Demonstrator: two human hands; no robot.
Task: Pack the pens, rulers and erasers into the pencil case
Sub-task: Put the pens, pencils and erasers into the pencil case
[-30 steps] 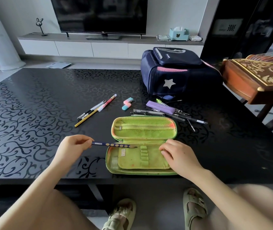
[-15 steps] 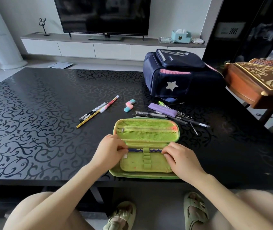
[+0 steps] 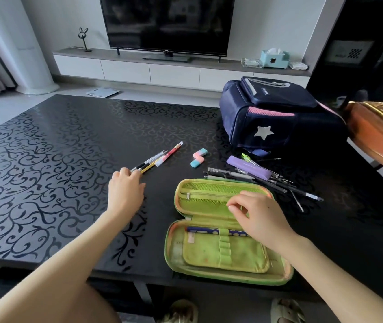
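The green pencil case (image 3: 223, 259) lies open near the table's front edge. A blue dotted pencil (image 3: 203, 230) sits under its elastic loop. My right hand (image 3: 258, 217) hovers over the case's hinge with loosely curled fingers and holds nothing. My left hand (image 3: 126, 190) reaches out left of the case, its fingertips touching the near ends of a small bunch of pens (image 3: 160, 158) that lie flat on the table. A pink and blue eraser (image 3: 197, 159) lies behind the case. A purple ruler-like bar (image 3: 248, 167) rests on a pile of black pens (image 3: 274, 183) at the back right.
A navy backpack (image 3: 279, 117) with a star stands at the table's back right. A carved wooden instrument (image 3: 376, 129) juts in from the right edge. The black patterned table (image 3: 57, 171) stretches to the left. My sandalled feet show below the front edge.
The blue pencil went from my left hand into the case's elastic loop. My left hand then let go and moved up-left to the bunch of pens. My right hand lifted off the case.
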